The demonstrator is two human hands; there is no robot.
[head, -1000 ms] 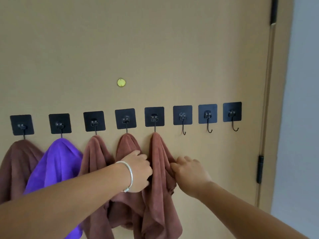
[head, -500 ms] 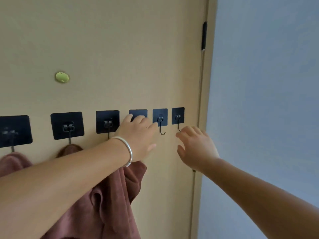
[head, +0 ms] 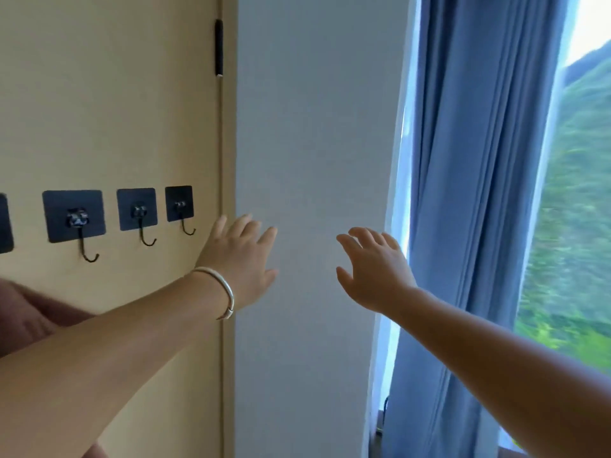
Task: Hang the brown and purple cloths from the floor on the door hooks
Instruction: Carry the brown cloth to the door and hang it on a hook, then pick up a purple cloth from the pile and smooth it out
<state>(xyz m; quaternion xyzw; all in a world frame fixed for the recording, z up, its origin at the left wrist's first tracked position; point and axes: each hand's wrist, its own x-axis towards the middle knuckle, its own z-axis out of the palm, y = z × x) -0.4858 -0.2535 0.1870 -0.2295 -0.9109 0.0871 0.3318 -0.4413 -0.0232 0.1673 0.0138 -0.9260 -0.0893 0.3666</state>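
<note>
Both empty hands, left hand and right hand, spread beside bare door hooks.

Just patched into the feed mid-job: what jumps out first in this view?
Two open, empty hands dominate the middle: the left hand, with a silver bracelet, and the right hand, both before the pale wall. Left of them, three bare black hooks sit on the tan door; a blue curtain hangs at right.

Both hands left the brown cloth, empty.

Black hooks on tan door, blue curtain, brown cloth.
</note>
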